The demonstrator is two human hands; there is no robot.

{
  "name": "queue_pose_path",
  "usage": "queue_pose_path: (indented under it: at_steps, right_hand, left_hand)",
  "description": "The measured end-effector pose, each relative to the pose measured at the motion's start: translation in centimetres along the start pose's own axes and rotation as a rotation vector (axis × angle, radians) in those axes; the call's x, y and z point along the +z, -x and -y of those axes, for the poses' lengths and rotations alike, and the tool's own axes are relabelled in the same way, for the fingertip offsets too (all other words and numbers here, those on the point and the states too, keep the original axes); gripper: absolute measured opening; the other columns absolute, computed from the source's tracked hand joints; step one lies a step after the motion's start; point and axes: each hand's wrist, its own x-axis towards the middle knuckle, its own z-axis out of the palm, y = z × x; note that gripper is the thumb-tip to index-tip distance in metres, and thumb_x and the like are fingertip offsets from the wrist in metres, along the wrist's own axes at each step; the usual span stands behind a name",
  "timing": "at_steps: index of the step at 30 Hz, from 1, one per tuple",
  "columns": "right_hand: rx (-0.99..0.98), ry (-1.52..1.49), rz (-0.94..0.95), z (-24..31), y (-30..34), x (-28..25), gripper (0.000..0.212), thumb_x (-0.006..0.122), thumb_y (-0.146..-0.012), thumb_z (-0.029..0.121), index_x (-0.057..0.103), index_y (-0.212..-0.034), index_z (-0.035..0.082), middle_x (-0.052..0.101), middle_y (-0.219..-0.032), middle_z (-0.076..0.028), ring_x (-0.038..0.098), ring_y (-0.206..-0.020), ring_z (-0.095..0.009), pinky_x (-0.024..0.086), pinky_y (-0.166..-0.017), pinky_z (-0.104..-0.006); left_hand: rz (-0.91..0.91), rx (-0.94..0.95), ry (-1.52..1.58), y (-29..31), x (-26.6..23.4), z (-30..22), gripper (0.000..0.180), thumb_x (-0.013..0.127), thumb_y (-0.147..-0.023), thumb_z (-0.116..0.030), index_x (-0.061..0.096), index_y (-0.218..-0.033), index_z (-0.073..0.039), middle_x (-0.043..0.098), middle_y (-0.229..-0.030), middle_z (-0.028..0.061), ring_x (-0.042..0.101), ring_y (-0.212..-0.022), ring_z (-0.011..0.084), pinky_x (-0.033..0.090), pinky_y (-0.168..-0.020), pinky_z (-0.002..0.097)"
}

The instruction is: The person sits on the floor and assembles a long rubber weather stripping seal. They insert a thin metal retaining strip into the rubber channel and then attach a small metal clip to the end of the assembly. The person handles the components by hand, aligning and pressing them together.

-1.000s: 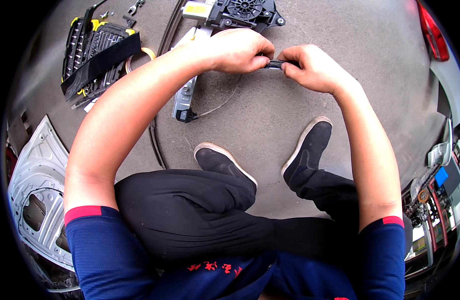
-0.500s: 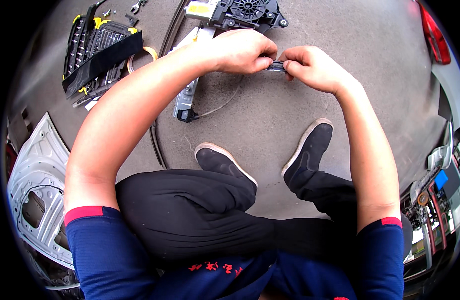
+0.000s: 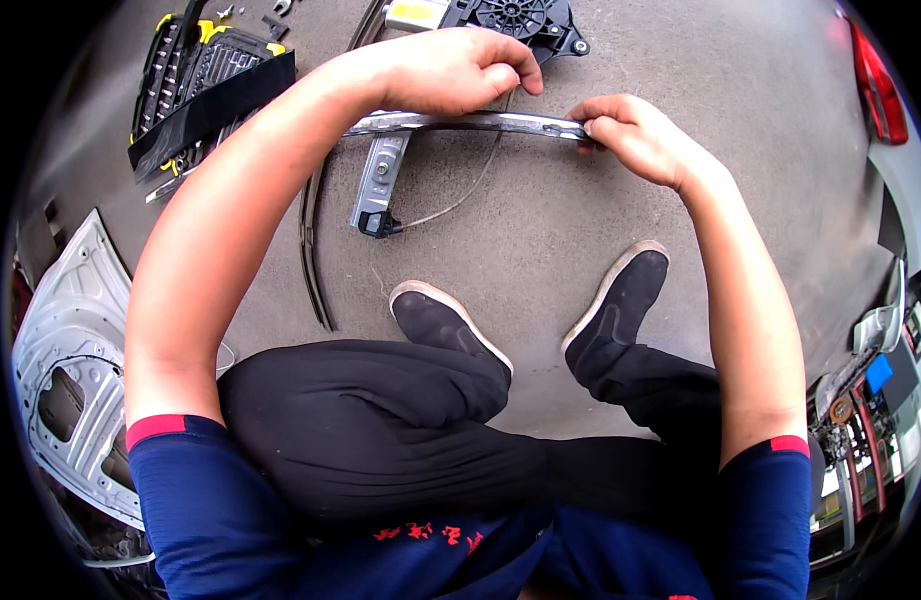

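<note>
My right hand pinches the end of a long, thin silver metal strip with a dark edge. The strip runs leftward until my left forearm hides its far end. My left hand hovers just above the strip, fingers loosely bent and apart, with nothing visible in them. Beyond it on the floor lies a car window regulator with a black round motor housing, partly covered by that hand. Its grey metal rail and a thin cable show below the strip.
An open black and yellow tool case lies at the far left, near a wrench. Dark rubber strips run along the floor. A silver door panel stands left. A red tail light is on the right. My shoes rest on concrete.
My left hand has let go of the strip and moved slightly up and left. The strip now shows along its length, while my right hand keeps its pinch on the end.
</note>
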Motion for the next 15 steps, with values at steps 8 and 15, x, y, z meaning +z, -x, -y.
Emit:
queue_pose_path:
  at_steps: [8, 15]
  right_hand:
    - [-0.079, 0.3, 0.037, 1.9, -1.9, -0.9, 0.046, 0.052, -0.087, 0.011, 0.067, -0.127, -0.004, 0.074, -0.11, -0.021, 0.071, -0.106, -0.029, 0.053, -0.101, -0.0396]
    - [-0.36, 0.628, -0.092, 11.1, 1.3, -3.0, 0.028, 0.073, -0.086, 0.021, 0.068, -0.104, 0.0, 0.072, -0.104, -0.02, 0.071, -0.103, -0.035, 0.056, -0.094, -0.0433]
  left_hand:
    - [-0.045, -0.075, 0.922, 4.6, -0.2, 0.2, 0.052, 0.045, -0.093, -0.008, 0.054, -0.144, -0.002, 0.067, -0.129, 0.0107, 0.065, -0.107, 0.0129, 0.053, -0.102, 0.0313]
    - [-0.1, -0.037, 1.37, 7.9, 1.5, 0.1, 0.058, 0.048, -0.107, -0.038, 0.044, -0.152, -0.002, 0.062, -0.139, 0.0214, 0.065, -0.12, 0.0248, 0.051, -0.108, 0.0397]
